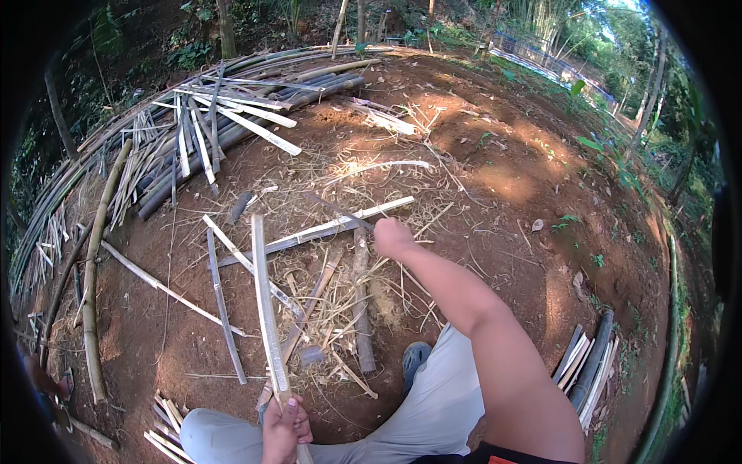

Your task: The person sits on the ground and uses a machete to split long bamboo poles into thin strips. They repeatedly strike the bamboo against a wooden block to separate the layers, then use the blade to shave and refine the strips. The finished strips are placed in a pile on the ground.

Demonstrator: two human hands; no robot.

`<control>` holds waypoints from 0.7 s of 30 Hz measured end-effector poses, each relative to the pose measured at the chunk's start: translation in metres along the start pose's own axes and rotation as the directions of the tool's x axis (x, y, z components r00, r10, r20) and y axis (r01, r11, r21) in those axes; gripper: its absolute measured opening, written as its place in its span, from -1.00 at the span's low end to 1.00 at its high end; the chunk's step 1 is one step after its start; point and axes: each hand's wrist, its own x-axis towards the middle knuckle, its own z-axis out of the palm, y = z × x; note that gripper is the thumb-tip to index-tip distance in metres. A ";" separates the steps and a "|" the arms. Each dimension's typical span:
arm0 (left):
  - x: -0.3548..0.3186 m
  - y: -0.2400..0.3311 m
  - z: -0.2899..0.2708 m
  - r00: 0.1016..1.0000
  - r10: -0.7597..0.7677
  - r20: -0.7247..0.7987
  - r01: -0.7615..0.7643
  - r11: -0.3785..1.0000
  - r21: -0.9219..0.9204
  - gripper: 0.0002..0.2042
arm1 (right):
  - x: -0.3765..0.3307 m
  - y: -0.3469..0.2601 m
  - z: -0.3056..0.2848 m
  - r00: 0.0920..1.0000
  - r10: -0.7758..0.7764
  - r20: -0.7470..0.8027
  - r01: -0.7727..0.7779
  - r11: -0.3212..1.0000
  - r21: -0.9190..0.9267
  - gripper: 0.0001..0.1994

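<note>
My left hand [284, 430], low in the middle, is wrapped round the lower end of a long pale split bamboo strip [267, 325]. The strip points away from me, its far end raised over the ground. My right arm is stretched forward, and its hand [395, 238] is closed in a fist. From that fist a thin dark blade, seemingly a knife [340, 209], points to the far left; its handle is hidden in my fingers. Under and beside the blade lies another split bamboo strip [379, 209]. A short brown pole [362, 309] lies between my legs amid curly shavings [332, 329].
A large heap of bamboo poles and split strips [232, 116] spreads across the far left. A thick pole [94, 309] lies along the left. More bamboo pieces [591, 371] are bundled at the right. Someone's foot [68, 383] shows at the left edge. Trees surround the brown soil.
</note>
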 end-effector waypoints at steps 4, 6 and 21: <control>0.008 0.028 0.015 1.000 0.018 -0.002 -0.018 0.999 -0.050 -0.74 | -0.010 -0.033 -0.015 0.993 -0.110 0.031 0.108 0.992 0.065 -0.75; 0.009 0.039 0.021 0.997 0.071 -0.031 -0.071 0.997 0.013 -0.66 | -0.018 -0.053 -0.017 0.980 -0.197 0.014 0.193 0.969 0.156 -0.75; 0.026 0.135 0.088 0.946 0.322 0.046 -0.325 0.932 0.162 -0.70 | -0.115 -0.101 -0.053 0.797 -0.551 -0.247 0.599 0.667 0.444 -0.77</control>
